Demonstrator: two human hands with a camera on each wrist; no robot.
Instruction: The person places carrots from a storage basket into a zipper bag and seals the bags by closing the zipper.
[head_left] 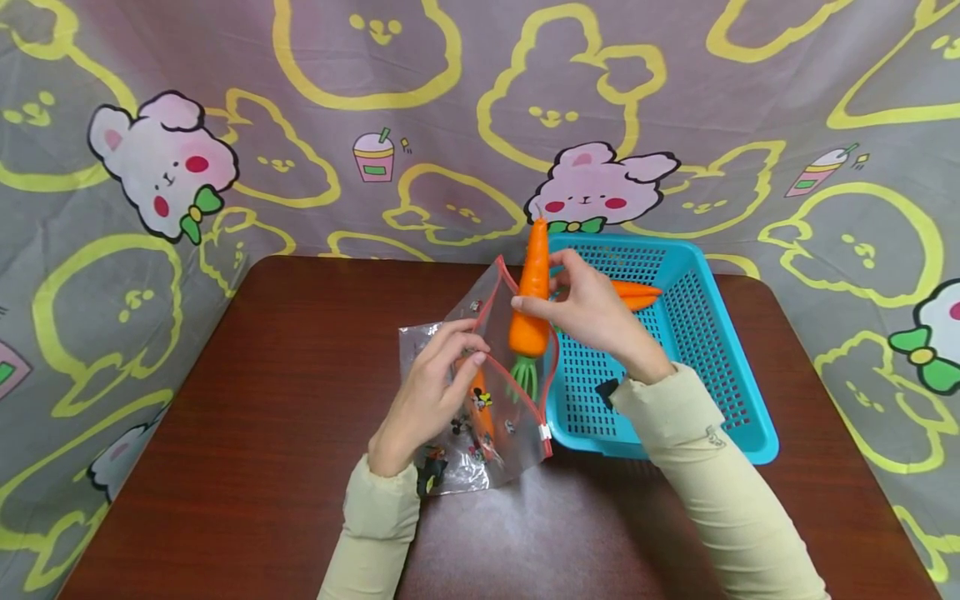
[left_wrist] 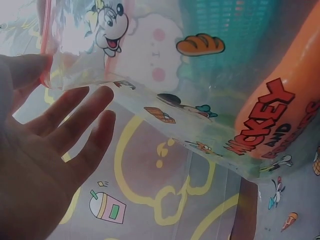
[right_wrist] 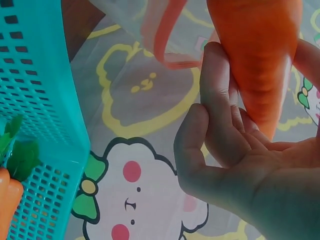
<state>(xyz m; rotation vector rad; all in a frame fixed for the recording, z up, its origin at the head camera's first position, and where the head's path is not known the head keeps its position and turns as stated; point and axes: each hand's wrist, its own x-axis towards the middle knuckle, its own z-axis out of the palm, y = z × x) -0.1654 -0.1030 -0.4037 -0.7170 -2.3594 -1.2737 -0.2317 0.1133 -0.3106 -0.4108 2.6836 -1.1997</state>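
Observation:
My right hand [head_left: 592,312] grips a toy carrot [head_left: 534,275] between thumb and fingers. The carrot stands nearly upright, its tip up and its green top [head_left: 525,379] down in the mouth of a clear zip bag [head_left: 517,458]. Red zip strips edge that mouth, which gapes wide; cartoon figures are printed on the plastic. My left hand [head_left: 431,392] pinches the bag's near left edge, and in the left wrist view its thumb [left_wrist: 25,70] lies at the red strip. Another orange carrot [head_left: 483,412] shows through the bag. In the right wrist view, fingers wrap the carrot's [right_wrist: 262,60] narrowing end.
A turquoise plastic basket [head_left: 750,392] stands right of the bag, with more carrots [head_left: 636,296] at its back. A small black object [head_left: 606,392] shows beside the right cuff. The brown table [head_left: 262,417] meets a patterned cloth [head_left: 300,50] behind.

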